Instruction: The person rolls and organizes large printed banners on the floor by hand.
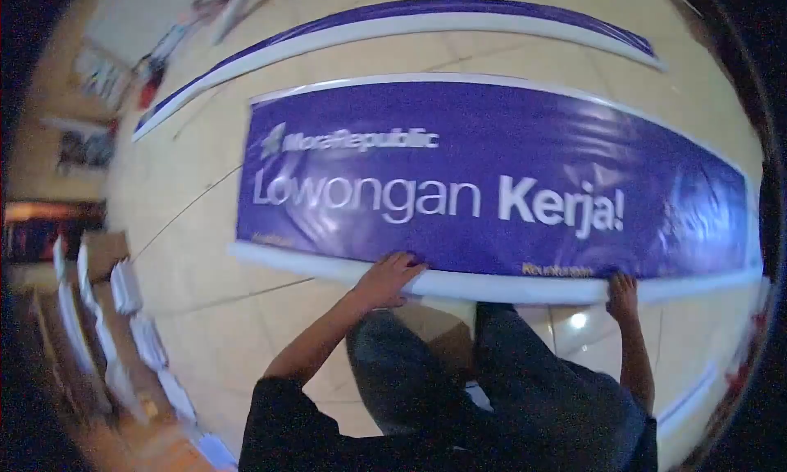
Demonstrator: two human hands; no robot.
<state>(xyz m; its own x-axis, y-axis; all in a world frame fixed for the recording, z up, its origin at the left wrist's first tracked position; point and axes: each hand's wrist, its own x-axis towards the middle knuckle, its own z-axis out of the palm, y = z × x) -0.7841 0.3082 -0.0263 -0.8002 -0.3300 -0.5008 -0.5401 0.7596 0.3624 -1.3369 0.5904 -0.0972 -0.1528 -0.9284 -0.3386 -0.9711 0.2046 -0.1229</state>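
Note:
A purple banner with white lettering lies spread on the tiled floor in front of me. Its near edge is a white roll that runs across its full width. My left hand rests over this roll left of its middle, with the fingers bent around it. Farther right, my right hand grips the same roll near the lower right part of the banner, fingers curled over its top. The thumbs are mostly hidden.
Beyond the banner lies a second purple strip with a white edge. At the lower left stand cardboard pieces and several white bundles. A white strip is on the floor at the lower right. My legs are below the roll.

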